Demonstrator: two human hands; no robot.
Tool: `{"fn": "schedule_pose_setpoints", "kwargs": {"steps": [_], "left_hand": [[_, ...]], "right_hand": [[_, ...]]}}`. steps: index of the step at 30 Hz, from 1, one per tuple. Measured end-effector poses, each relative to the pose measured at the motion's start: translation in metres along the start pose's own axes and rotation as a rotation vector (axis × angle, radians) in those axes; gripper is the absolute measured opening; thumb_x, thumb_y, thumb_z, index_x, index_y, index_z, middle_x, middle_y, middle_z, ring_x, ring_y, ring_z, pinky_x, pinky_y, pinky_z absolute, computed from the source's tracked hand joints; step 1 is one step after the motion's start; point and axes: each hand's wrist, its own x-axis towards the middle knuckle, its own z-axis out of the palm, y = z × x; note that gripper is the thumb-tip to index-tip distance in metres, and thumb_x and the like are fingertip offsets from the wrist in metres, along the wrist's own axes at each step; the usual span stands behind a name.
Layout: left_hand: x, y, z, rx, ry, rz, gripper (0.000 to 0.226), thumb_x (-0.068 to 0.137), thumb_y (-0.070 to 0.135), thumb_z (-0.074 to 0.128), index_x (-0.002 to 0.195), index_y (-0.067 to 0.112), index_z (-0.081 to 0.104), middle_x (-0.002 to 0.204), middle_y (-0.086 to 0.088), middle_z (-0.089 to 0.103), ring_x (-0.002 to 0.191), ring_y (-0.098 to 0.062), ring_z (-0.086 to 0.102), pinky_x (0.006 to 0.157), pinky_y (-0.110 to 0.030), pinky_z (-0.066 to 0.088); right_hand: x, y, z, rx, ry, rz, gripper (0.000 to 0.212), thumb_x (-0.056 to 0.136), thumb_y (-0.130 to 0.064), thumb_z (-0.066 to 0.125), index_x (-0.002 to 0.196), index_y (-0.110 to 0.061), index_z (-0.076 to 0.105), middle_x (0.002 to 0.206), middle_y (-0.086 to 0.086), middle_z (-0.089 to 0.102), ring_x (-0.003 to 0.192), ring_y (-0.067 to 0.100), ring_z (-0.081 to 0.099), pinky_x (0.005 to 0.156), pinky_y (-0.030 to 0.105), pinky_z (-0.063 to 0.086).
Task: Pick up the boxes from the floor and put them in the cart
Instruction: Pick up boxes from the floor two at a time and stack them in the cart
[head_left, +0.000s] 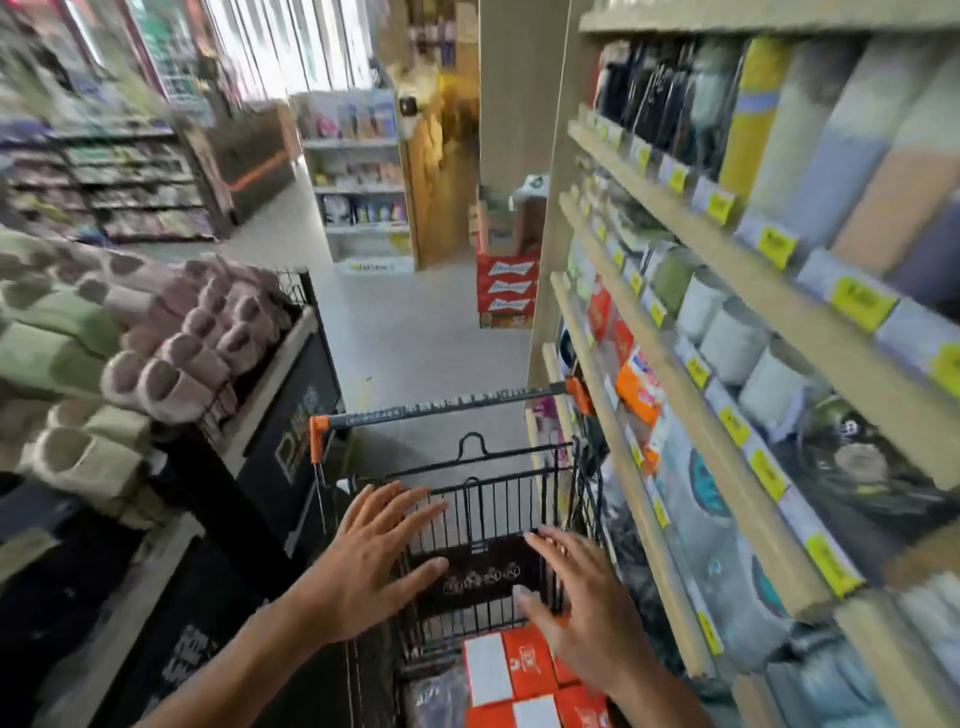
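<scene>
Orange-and-white boxes (511, 675) already lie in the near end of the cart (519, 499), with left hand (371, 558) and right hand (576, 608) both spread wide and empty above it; floor boxes, if any remain, are out of view.

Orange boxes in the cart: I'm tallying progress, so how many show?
3 at least, in the cart: one under the right hand, two at the bottom edge. More may be hidden.
</scene>
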Motion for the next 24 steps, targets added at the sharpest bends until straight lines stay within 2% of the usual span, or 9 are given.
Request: {"fn": "schedule_pose_setpoints", "kwargs": {"steps": [4,11,14,18,20,24], "left_hand": [[-0.012,0.007,-0.049,0.055,0.032,0.057,0.067,0.088,0.085,0.014,0.149,0.059,0.007,0.164,0.022,0.003,0.152,-0.005,-0.01,0.125,-0.046,-0.001],[-0.027,0.002,-0.096,-0.01,0.072,0.222,0.073,0.089,0.082,0.021,0.154,0.052,0.011,0.165,0.02,0.002,0.152,-0.007,-0.011,0.124,-0.045,-0.007],[-0.026,-0.005,-0.104,-0.052,0.057,0.318,0.071,0.091,0.081,0.023,0.154,0.052,0.009,0.165,0.017,0.007,0.153,-0.01,-0.006,0.125,-0.05,-0.002],[-0.025,-0.001,-0.113,-0.104,0.057,0.437,0.075,0.088,0.083,0.02,0.155,0.049,0.014,0.166,0.01,0.013,0.153,-0.015,0.001,0.123,-0.049,0.0],[-0.026,0.012,-0.117,-0.145,0.034,0.505,0.077,0.087,0.083,0.021,0.155,0.047,0.017,0.165,0.009,0.015,0.153,-0.018,0.004,0.122,-0.049,0.0],[-0.031,0.055,-0.119,-0.17,0.04,0.702,0.078,0.088,0.082,0.024,0.155,0.042,0.024,0.163,0.006,0.023,0.151,-0.021,0.015,0.121,-0.055,0.014]], "right_hand": [[-0.005,-0.033,-0.031,-0.058,0.007,-0.023,0.071,0.089,-0.079,0.031,0.153,-0.048,0.026,0.16,-0.023,0.019,0.15,0.004,0.011,0.122,0.041,0.027],[-0.032,-0.091,-0.079,-0.202,0.099,0.005,0.07,0.092,-0.077,0.036,0.153,-0.042,0.033,0.159,-0.02,0.027,0.148,0.004,0.016,0.123,0.037,0.022],[-0.053,-0.119,-0.094,-0.259,0.167,0.059,0.07,0.092,-0.075,0.038,0.151,-0.039,0.037,0.155,-0.017,0.036,0.146,0.005,0.023,0.121,0.037,0.026],[-0.088,-0.156,-0.11,-0.331,0.215,0.155,0.074,0.091,-0.075,0.037,0.152,-0.034,0.039,0.153,-0.015,0.039,0.143,0.009,0.029,0.117,0.039,0.031],[-0.114,-0.17,-0.114,-0.351,0.216,0.202,0.071,0.093,-0.072,0.041,0.153,-0.034,0.037,0.153,-0.011,0.038,0.143,0.012,0.029,0.117,0.04,0.031],[-0.171,-0.184,-0.126,-0.361,0.203,0.326,0.068,0.096,-0.063,0.05,0.155,-0.036,0.032,0.159,-0.014,0.029,0.146,0.009,0.021,0.119,0.038,0.027]]}}
